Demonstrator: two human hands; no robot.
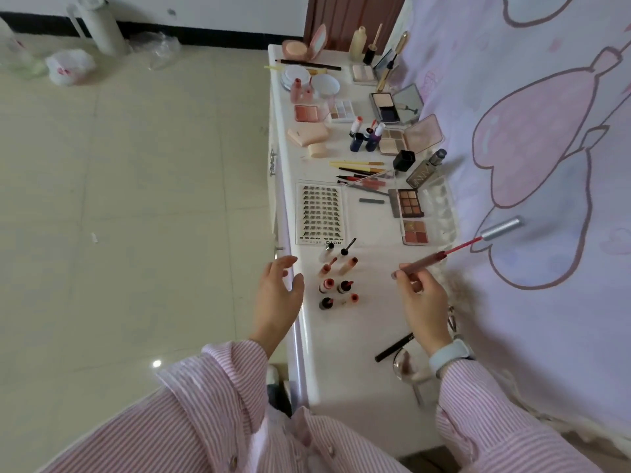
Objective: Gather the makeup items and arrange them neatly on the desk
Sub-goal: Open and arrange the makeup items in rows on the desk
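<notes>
Pale floor tiles run along one side of a narrow white counter (372, 322), and a bedspread printed with pink hearts presses against its other side. Makeup covers the counter from the far end almost down to the hands, apparently sorted by kind.

Her right hand (425, 302) pinches the tube of a lip gloss (421, 262) between thumb and fingertips, tilted so its open mouth points away toward the bedspread. Beyond that mouth the red wand and its silver cap (502, 229) lie out over the fabric, apart from the tube; whether anything supports the cap I cannot tell. The tube probably needs capping before it joins a group.

Between the 2 hands stand 8 small lip tints (336, 279) in 2 columns, upright, likely so they take little room and show their colours. Just beyond them lies a lash tray (321, 213).

The left hand (280, 288) hovers released at the counter's edge beside the tints, fingers loosely curved and holding nothing. A black pencil (392, 348) lies just behind the right wrist.
</notes>
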